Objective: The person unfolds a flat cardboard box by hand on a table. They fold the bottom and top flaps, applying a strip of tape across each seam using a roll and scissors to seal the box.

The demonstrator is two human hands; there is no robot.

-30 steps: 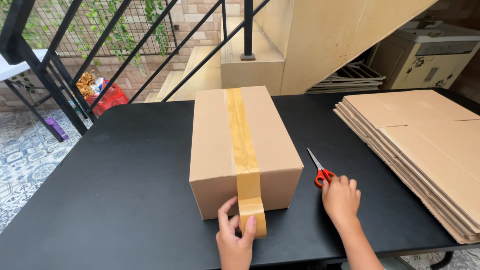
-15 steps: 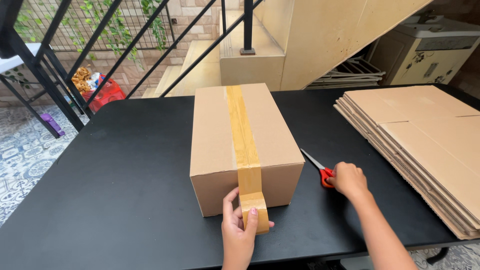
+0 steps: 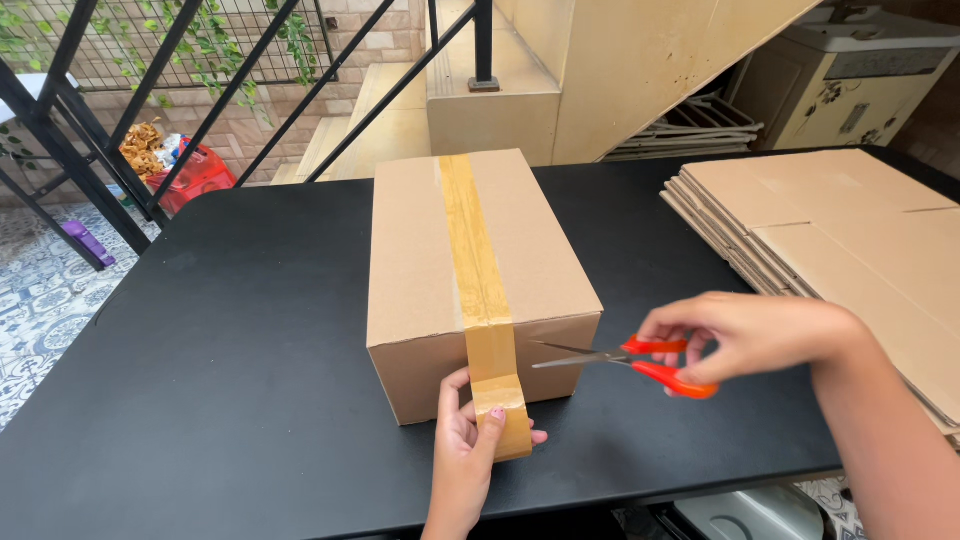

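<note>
Your right hand [image 3: 745, 335] grips the open scissors [image 3: 620, 358], blades pointing left toward the tape strip [image 3: 495, 375] that your left hand [image 3: 470, 440] pinches taut.

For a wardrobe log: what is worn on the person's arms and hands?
Nothing shows: the left hand and right hand are bare, with no gloves, rings, watch or sleeves on the forearms in view. One left fingernail carries pink polish.

My left hand [image 3: 470, 455] covers the tape roll [image 3: 508, 420] behind it. The flat cardboard stack [image 3: 850, 240] runs off the right edge, and my right fingers [image 3: 690, 330] hide the scissor loops.
</note>
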